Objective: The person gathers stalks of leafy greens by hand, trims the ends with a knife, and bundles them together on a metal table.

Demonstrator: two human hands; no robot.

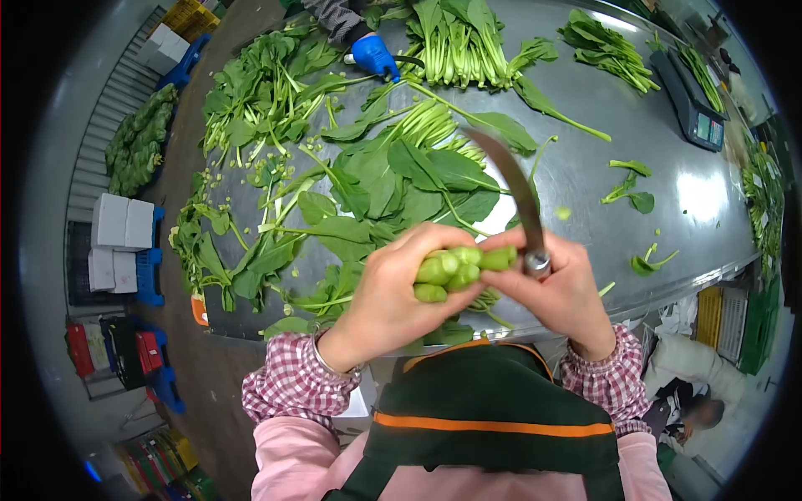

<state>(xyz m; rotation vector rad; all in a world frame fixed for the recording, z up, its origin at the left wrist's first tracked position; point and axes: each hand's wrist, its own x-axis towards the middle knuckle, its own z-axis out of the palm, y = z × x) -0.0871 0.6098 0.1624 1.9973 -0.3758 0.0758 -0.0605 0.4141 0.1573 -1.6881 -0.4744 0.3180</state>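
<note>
My left hand (386, 290) is wrapped round a bunch of leafy green stalks (448, 269), their pale cut ends facing up toward me. In my right hand (561, 292) is a curved knife (520, 179), its blade pointing up and away and slightly smeared by motion. The right thumb and fingers also touch one stalk (499, 258) at the bunch's right side. Beneath and beyond both hands, loose leafy greens (380, 179) lie on the metal table (585, 167).
Across the table a co-worker's blue-gloved hand (373, 57) holds another curved knife. Near it lies a row of greens (459, 50). A digital scale (697, 108) bearing greens stands at the right. White boxes (117, 221) and blue crates (149, 267) are on the left.
</note>
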